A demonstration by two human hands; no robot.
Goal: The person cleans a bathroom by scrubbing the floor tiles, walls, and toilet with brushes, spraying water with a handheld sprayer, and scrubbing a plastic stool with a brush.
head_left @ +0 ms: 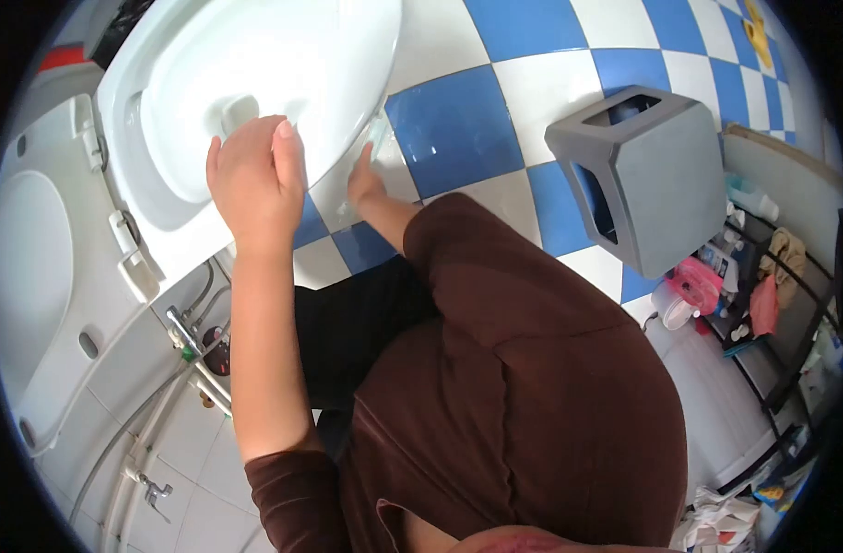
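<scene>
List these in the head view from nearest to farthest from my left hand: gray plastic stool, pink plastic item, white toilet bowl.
1. White toilet bowl: the left hand overlaps it in view.
2. Gray plastic stool: right of the hand, on the tiled floor.
3. Pink plastic item: beyond the stool, toward the picture's right edge.

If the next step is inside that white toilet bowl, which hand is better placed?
Probably the left hand: it appears over the toilet bowl. The right hand shows beyond the bowl's outer edge, so it would likely have farther to go.
</scene>
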